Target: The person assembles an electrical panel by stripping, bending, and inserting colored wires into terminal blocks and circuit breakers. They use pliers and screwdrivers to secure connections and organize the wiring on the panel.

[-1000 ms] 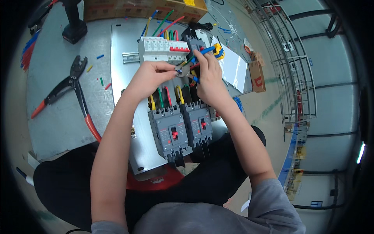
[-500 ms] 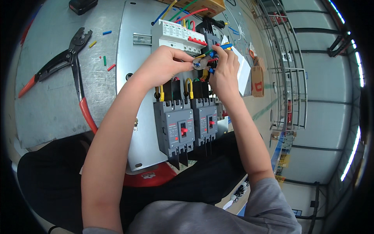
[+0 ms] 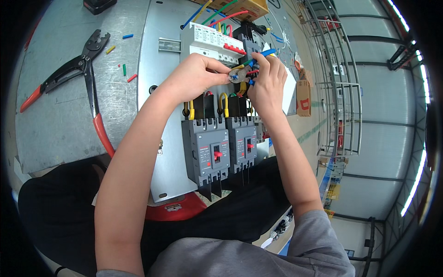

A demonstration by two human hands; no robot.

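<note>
My right hand is closed around blue-handled cutting pliers, their round jaws pointing left. At those jaws, my left hand pinches with thumb and forefinger. A bit of blue wire shows in the jaws, but what my left fingertips grip is partly hidden. Both hands are above wiring on a metal mounting plate, between a row of white circuit breakers and two grey moulded-case breakers with red levers, the left one and the right one. Yellow wires loop up behind these.
A red-handled crimping tool lies on the metal table at left. Beside it are short coloured tube pieces. A black object and a cardboard box sit at the far side. Rightward stands a metal rack.
The view has shifted very slightly. Both hands and the pliers keep nearly the same place over the wiring.
</note>
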